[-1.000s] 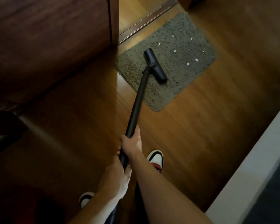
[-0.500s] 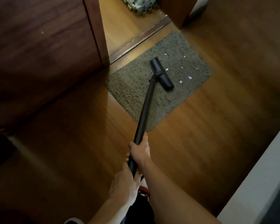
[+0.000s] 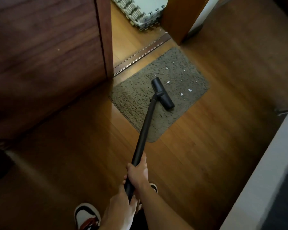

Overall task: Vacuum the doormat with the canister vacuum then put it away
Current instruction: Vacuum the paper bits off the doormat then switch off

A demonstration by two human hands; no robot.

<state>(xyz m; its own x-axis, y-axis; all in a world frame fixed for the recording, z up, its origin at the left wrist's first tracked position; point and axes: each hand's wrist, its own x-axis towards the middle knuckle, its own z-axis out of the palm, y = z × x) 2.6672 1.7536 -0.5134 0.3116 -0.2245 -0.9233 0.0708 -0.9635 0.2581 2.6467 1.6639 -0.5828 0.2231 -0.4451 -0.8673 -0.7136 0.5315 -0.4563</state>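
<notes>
Step in hand: vacuuming, as I judge it about midway; putting away has not begun.
Doormat (image 3: 133, 100): lies flat on the wooden floor (image 3: 206, 155), at the floor's far edge, just beside the door threshold (image 3: 140, 55) and turned at an angle to the boards.
Floor head (image 3: 162, 93): rests on the doormat near its middle, lying across the mat's short way.
Paper scraps (image 3: 189, 90): small white bits scattered over the mat's right half, beyond the head and toward the far right corner; the near left part looks clean.
Wand (image 3: 145, 130): a black tube that slopes from the head back to the person.
Right grip (image 3: 138, 171): fingers wrapped round the wand, the forward hold.
Left grip (image 3: 121, 211): holding the tube lower down, just behind the right one; its fingers are mostly hidden.
Canister: not in view.
Next move calls for: pushing the head rightward over the remaining scraps with the head flat, taking care that the light mat does not bunch or slide on the smooth boards.
Room: dim; a dark wooden door (image 3: 45, 63) stands open on the left, grey foam tiles (image 3: 140, 12) are stacked past the threshold, and a pale ledge (image 3: 264, 171) runs along the floor's right edge.
Feet: a white shoe (image 3: 86, 216) at the near edge.
</notes>
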